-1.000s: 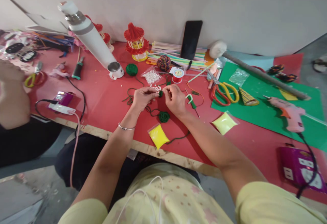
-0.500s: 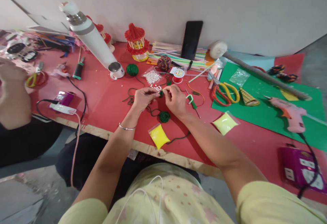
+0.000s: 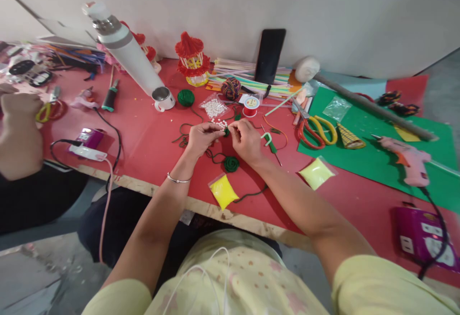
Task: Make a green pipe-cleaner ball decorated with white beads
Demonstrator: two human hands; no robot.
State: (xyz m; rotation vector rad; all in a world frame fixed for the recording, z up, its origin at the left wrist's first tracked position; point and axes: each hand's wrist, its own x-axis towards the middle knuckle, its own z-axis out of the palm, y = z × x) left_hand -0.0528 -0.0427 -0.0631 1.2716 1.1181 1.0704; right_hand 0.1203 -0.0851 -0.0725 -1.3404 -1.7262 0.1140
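Observation:
My left hand (image 3: 203,138) and my right hand (image 3: 245,138) face each other over the red table, both with fingertips pinched. A small dark green piece (image 3: 226,132) shows between them; which fingers grip it, and anything finer they hold, is too small to make out. Just behind the fingertips lie loose white beads (image 3: 220,123) and a clear bag of white beads (image 3: 214,107). Nearer me is a coiled dark green yarn piece (image 3: 231,163), with green yarn trailing around it. A yellow packet (image 3: 223,191) lies by the front edge. A green-handled tool (image 3: 273,148) rests right of my right hand.
A white bottle (image 3: 129,49) leans beside a steel cup (image 3: 163,98). Red-handled scissors (image 3: 312,133), a phone (image 3: 270,56), a red thread spool (image 3: 250,106) and a pink glue gun (image 3: 406,158) lie around. At the far left is another person's arm (image 3: 19,138).
The other person's hand and arm at the far left have shifted slightly. My two hands have stayed almost in the same place.

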